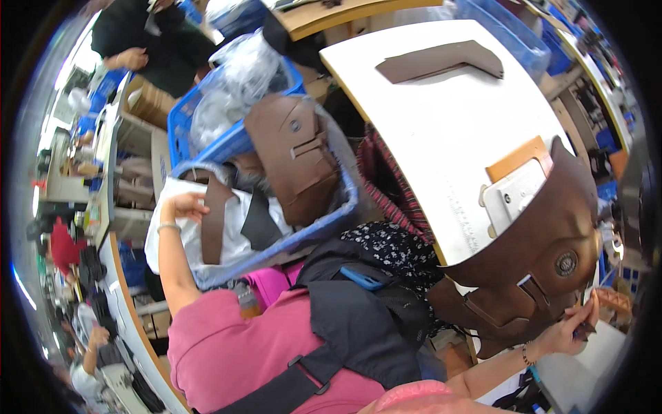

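Left hand [183, 207] loosely open, fingertips by brown strip [216, 224] in blue crate [303, 238]; right hand [571, 334] beside dark-brown panel [545, 241] at white table's [420, 131] edge, grip unclear. Round emblem [566, 262] already on panel; strip looks unjoined.

White-topped table [414, 124]: pale, bare across the middle, with a wood-coloured edge and faint grey marks toward the near end.
Far end of table: a flat, angled brown piece [441, 61], lying crosswise.
Near end of table: a white plate [531, 181] beside a tan piece [517, 159]; a large brown leather piece [572, 207] overlaps this end, its contact with the top unclear.
Near blue crate [296, 243]: a white sheet [186, 241], a brown strip [215, 221], a black piece [262, 221] and a slotted brown panel [293, 162].
Far blue crate [181, 121]: crumpled clear plastic [238, 76].
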Demonstrator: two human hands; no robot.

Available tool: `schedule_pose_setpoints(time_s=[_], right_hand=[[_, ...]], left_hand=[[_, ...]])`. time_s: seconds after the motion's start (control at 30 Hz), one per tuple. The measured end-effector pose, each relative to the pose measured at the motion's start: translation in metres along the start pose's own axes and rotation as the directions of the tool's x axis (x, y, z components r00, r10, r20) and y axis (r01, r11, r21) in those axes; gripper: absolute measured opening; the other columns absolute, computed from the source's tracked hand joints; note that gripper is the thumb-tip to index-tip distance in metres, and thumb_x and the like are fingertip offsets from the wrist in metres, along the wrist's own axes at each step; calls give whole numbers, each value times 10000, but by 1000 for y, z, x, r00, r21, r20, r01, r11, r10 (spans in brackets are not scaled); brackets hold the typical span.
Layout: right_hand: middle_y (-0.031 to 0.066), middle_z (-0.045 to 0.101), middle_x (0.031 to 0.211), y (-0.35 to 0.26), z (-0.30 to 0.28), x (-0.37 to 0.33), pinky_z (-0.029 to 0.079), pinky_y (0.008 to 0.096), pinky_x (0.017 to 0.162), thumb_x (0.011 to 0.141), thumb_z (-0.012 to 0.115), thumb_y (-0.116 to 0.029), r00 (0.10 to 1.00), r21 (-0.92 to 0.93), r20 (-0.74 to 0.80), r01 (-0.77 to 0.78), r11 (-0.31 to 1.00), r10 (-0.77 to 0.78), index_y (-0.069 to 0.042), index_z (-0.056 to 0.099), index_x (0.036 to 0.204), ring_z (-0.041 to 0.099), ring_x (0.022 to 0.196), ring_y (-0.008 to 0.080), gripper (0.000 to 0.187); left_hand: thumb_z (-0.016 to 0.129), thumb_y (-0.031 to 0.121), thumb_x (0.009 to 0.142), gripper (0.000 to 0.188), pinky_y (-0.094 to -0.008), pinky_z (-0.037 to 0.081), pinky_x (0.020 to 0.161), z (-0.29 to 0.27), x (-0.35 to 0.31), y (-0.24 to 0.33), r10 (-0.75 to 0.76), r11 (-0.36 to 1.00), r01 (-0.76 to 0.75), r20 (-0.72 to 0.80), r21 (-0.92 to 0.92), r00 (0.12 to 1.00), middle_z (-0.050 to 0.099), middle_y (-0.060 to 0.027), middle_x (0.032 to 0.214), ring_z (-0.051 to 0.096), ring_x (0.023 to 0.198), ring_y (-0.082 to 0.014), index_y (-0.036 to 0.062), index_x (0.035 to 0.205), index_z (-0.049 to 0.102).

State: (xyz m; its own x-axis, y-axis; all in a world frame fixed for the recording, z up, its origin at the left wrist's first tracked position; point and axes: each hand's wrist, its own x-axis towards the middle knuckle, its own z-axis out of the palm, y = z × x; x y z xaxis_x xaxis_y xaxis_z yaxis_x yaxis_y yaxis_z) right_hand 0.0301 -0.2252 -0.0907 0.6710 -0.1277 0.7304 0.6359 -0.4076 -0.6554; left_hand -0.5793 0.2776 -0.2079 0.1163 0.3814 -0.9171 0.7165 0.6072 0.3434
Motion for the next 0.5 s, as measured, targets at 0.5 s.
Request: schedule_pose_setpoints(time_s=[0.5], right_hand=[[97, 653, 977, 9, -10, 2, 347, 179, 531, 919, 507, -46, 988, 99, 105, 104, 990, -115, 63, 602, 1025, 364, 532, 63, 179]], left_hand=[[648, 218, 823, 328, -345, 549, 686, 45, 42, 79, -346, 604, 501, -362, 620, 865, 667, -218, 895, 682, 779, -272, -90, 931, 617]])
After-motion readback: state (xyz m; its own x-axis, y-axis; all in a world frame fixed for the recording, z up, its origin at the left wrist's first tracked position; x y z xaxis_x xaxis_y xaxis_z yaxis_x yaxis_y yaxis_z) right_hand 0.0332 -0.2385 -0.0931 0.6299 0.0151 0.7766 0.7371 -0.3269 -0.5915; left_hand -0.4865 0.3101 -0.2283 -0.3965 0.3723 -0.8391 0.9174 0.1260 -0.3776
